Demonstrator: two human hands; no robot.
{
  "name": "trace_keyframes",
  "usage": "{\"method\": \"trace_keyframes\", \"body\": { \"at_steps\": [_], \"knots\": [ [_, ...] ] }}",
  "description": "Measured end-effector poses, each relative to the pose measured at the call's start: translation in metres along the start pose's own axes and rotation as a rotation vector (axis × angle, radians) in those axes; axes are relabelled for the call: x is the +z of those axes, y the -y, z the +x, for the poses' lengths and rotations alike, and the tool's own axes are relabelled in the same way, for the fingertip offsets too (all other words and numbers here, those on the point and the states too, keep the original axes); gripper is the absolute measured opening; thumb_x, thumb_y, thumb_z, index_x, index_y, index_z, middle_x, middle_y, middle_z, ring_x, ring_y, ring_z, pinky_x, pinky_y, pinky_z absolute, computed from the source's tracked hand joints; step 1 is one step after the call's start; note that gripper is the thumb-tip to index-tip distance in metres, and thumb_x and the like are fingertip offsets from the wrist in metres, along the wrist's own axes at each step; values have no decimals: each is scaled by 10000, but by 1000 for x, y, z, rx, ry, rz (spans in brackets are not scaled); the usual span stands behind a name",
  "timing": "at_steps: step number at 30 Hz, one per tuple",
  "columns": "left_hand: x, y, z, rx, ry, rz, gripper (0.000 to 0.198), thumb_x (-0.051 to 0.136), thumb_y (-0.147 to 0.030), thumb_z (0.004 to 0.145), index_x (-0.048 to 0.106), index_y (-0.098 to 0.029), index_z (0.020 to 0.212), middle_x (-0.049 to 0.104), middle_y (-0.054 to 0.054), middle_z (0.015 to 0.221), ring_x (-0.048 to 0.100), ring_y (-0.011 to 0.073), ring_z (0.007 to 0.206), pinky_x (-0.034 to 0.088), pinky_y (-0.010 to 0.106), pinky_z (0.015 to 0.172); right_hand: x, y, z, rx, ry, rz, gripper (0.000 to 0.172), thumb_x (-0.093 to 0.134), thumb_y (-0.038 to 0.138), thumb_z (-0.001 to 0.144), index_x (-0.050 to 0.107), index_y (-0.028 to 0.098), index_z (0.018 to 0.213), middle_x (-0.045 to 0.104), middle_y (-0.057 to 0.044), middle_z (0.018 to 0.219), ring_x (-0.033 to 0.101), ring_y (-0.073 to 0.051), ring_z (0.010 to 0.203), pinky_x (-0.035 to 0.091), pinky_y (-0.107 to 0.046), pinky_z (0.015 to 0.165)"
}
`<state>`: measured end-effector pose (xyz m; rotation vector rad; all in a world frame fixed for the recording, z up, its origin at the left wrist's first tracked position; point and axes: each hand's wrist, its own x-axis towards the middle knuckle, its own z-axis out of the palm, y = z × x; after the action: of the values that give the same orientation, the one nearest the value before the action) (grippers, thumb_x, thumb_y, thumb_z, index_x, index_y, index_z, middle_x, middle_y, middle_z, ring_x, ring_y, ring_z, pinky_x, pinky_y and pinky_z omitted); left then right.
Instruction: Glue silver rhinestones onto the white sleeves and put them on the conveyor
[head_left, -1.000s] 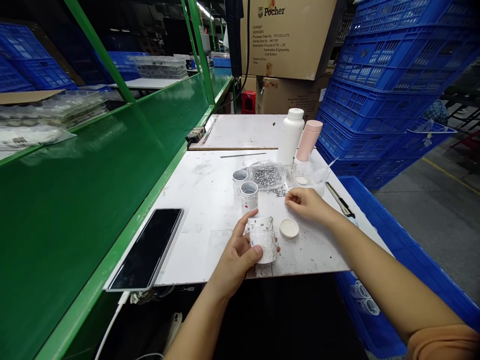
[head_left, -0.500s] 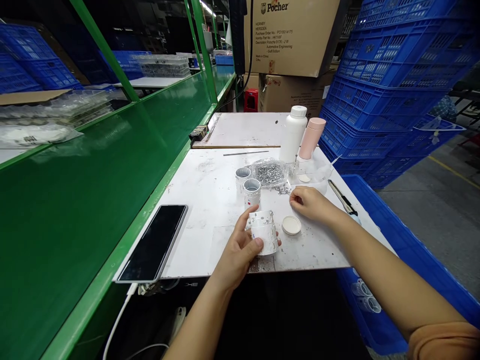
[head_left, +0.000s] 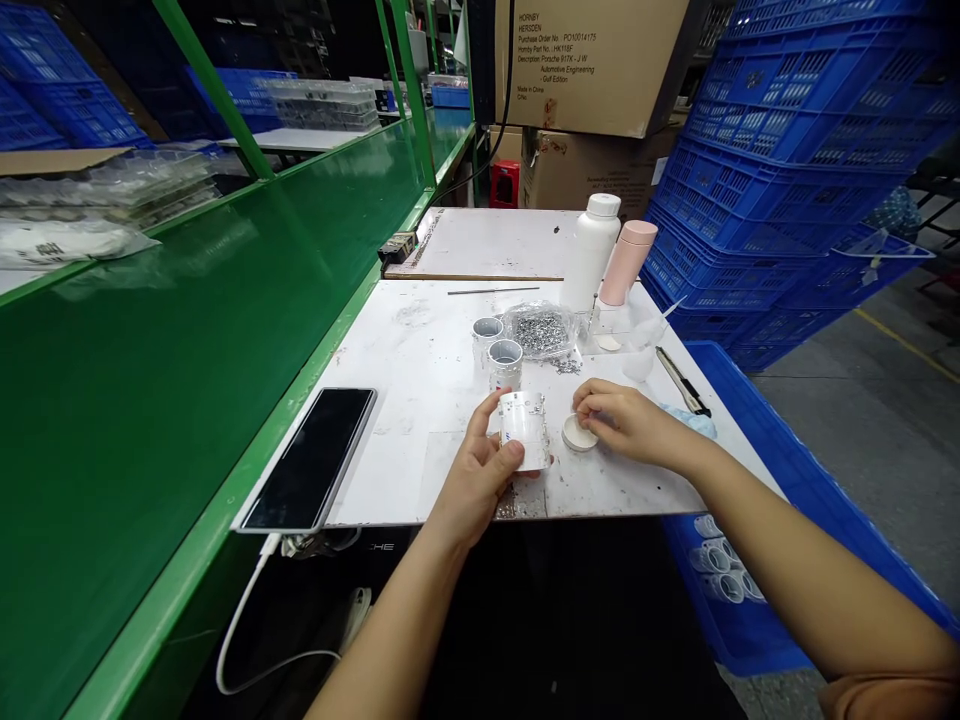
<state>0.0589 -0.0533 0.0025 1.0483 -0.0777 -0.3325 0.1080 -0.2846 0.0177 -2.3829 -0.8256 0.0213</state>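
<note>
My left hand (head_left: 487, 460) is wrapped round a white plastic cup (head_left: 525, 430) with small silvery bits stuck on its side, held near the front of the table. Over a shallow white lid (head_left: 578, 434), my right hand (head_left: 611, 415) has its fingertips pinched together; whatever they hold is too small to make out. Two more white cups stand upright beyond the held one, a nearer cup (head_left: 505, 366) and a farther cup (head_left: 487, 335). Behind them, a clear plastic bag (head_left: 540, 330) lies open with many small silvery pieces, some spilled beside it.
A phone (head_left: 311, 460) lies at the table's left edge, beside a green conveyor (head_left: 187, 330). A white bottle (head_left: 592, 250), a pink flask (head_left: 628, 262) and a cutter knife (head_left: 682, 382) are on the right. A blue bin (head_left: 825, 510) with several clear cups sits below.
My right hand has moved from beside the spilled silvery pieces toward me, over the white lid. My left hand still holds the cup, now turned slightly. The whole view has shifted a little.
</note>
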Motion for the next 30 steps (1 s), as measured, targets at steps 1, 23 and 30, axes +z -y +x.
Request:
{"method": "trace_keyframes", "body": {
  "at_steps": [1,23,30],
  "knots": [
    [0,0,0,-2,0,-1,888,755,-407,748,265,-273,1476,691,57,948,682,196,816,484,277,734,1,0,1,1,5,-1,140,503,70,836,586,165,775,609,-72,974,583,-167,849,472,-314,756],
    [-2,-1,-1,-30,26,-29,821,752,-386,763,324,-313,1460,691,19,903,678,178,786,487,260,694,3,-4,3,-4,20,-46,159,503,39,816,589,163,769,627,-78,963,589,-175,836,478,-309,748],
    [-1,-1,-1,-36,30,-13,850,748,-395,762,295,-304,1475,699,36,926,691,202,836,496,295,767,4,-5,3,-10,12,-39,157,503,47,812,585,169,758,628,-74,951,590,-171,817,481,-307,740]
  ]
}}
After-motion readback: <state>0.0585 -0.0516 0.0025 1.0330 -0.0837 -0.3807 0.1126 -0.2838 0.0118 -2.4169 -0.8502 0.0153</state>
